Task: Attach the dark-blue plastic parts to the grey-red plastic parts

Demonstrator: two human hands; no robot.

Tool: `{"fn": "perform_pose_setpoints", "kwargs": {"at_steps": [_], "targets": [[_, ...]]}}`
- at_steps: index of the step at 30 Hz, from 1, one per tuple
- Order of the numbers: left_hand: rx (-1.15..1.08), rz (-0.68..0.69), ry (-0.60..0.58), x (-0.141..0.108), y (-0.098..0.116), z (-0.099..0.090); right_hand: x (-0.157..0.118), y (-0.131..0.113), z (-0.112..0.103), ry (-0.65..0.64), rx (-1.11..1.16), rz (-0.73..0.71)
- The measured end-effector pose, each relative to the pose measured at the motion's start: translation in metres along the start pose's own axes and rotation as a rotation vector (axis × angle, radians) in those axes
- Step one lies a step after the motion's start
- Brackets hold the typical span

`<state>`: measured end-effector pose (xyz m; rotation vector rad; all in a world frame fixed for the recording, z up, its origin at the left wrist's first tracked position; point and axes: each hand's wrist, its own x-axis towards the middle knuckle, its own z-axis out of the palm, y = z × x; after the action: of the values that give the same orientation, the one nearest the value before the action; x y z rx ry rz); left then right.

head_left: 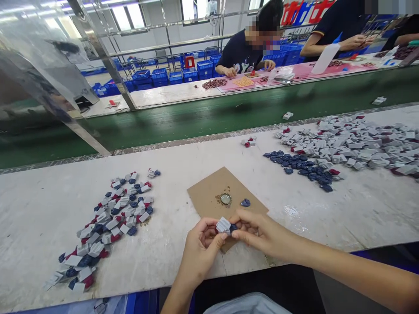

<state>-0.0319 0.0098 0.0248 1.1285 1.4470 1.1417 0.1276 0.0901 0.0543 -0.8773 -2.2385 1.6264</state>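
Observation:
Over the near part of a brown cardboard sheet (pixel 209 187), my left hand (pixel 204 244) pinches a small light grey piece (pixel 223 225). The fingers of my right hand (pixel 253 231) are closed on a dark blue piece (pixel 232 228) that touches the grey one on its right side. A round metal cap (pixel 225 199) lies on the cardboard with brown crumbs around it. One loose dark blue piece (pixel 245 203) rests to the cap's right.
Grey, blue and red assembled pieces (pixel 113 222) are heaped at left. Dark blue pieces (pixel 303 168) and many grey ones (pixel 353 141) lie at right. Beyond the green conveyor belt (pixel 183 124), people work at another table (pixel 170 96). A metal post (pixel 104 52) rises at upper left.

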Motion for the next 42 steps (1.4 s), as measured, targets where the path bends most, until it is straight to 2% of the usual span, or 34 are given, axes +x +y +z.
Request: {"fn": "perform_pose_setpoints", "kwargs": {"at_steps": [2, 4, 6, 8, 9, 11, 14, 16, 18, 20, 22, 24, 28, 30, 32, 34, 37, 39, 42], "targets": [[0.181, 0.045, 0.048, 0.005, -0.003, -0.020, 0.000, 0.009, -0.013, 0.060, -0.113, -0.006], [0.455, 0.109, 0.227, 0.010, -0.003, -0.045, -0.005, 0.023, -0.040, 0.299, -0.294, 0.004], [0.897, 0.175, 0.436, 0.013, -0.005, -0.069, -0.015, 0.042, -0.074, 0.621, -0.553, 0.060], [1.274, 0.231, 0.549, 0.015, -0.008, -0.088, -0.027, 0.062, -0.106, 0.774, -0.696, 0.124], [1.379, 0.258, 0.550, 0.014, -0.011, -0.094, -0.032, 0.073, -0.118, 0.812, -0.771, 0.149], [1.508, 0.309, 0.513, 0.013, -0.014, -0.100, -0.037, 0.091, -0.134, 0.812, -0.879, 0.167], [1.601, 0.342, 0.466, 0.016, -0.011, -0.098, -0.027, 0.110, -0.141, 0.783, -0.975, 0.166], [1.573, 0.388, 0.431, 0.027, 0.003, -0.092, -0.014, 0.114, -0.140, 0.787, -0.979, 0.169], [1.447, 0.452, 0.357, 0.051, 0.027, -0.077, 0.001, 0.113, -0.136, 0.779, -0.947, 0.150], [1.288, 0.486, 0.240, 0.091, 0.055, -0.050, 0.015, 0.111, -0.131, 0.774, -0.908, 0.102], [1.225, 0.520, 0.120, 0.146, 0.081, -0.010, 0.025, 0.109, -0.126, 0.804, -0.867, 0.037], [1.182, 0.533, 0.029, 0.212, 0.098, 0.039, 0.031, 0.111, -0.124, 0.860, -0.840, -0.041], [1.093, 0.434, 0.002, 0.340, 0.108, 0.134, 0.035, 0.125, -0.131, 0.976, -0.862, -0.222], [1.038, 0.384, 0.011, 0.385, 0.106, 0.171, 0.035, 0.132, -0.138, 1.014, -0.881, -0.284], [0.981, 0.351, 0.003, 0.413, 0.101, 0.198, 0.035, 0.138, -0.144, 1.031, -0.825, -0.342], [0.928, 0.318, -0.015, 0.427, 0.096, 0.214, 0.035, 0.141, -0.147, 1.032, -0.765, -0.383], [0.839, 0.250, -0.030, 0.429, 0.092, 0.217, 0.035, 0.140, -0.146, 1.040, -0.697, -0.401], [0.758, 0.198, -0.025, 0.421, 0.095, 0.207, 0.034, 0.136, -0.146, 1.033, -0.653, -0.380], [0.592, 0.115, -0.017, 0.396, 0.102, 0.177, 0.032, 0.131, -0.149, 0.998, -0.592, -0.329]]}}
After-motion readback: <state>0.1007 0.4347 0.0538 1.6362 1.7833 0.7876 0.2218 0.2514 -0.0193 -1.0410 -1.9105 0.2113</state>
